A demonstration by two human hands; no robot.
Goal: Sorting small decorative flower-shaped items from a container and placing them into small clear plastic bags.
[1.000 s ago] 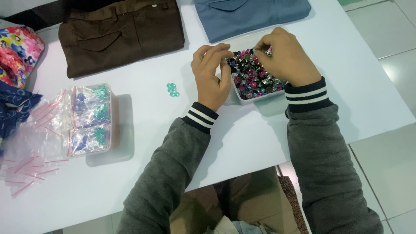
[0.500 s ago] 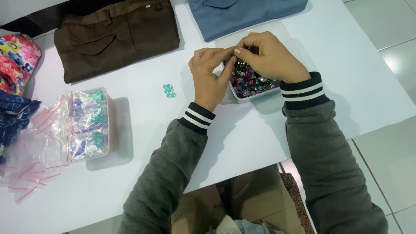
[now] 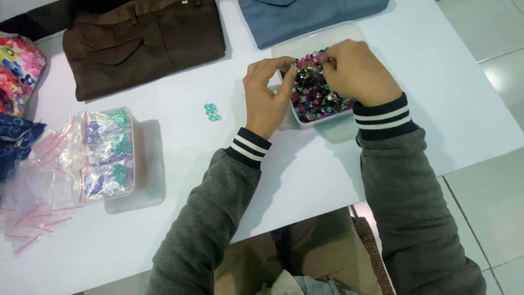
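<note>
Both hands worked at one clear rectangular plastic tray (image 3: 305, 121) heaped with mixed pink, silver and teal beads (image 3: 315, 94) on the white tabletop (image 3: 185, 147). The left hand (image 3: 267, 98) curled its fingers (image 3: 286, 74) against the tray's near-left rim; the right hand (image 3: 355, 71) had its fingers pinched in the heap, though what they held could not be told. Left of the left fingers lay one small cluster of teal beads (image 3: 212, 112); farther left stood one clear box of bagged beads (image 3: 106, 155) and scattered small zip bags (image 3: 33, 218).

hands (image 3: 267, 98): 2 | bead trays (image 3: 305, 43): 1 | bagged-bead boxes (image 3: 106, 153): 1 | folded garments (image 3: 142, 43): 2
</note>
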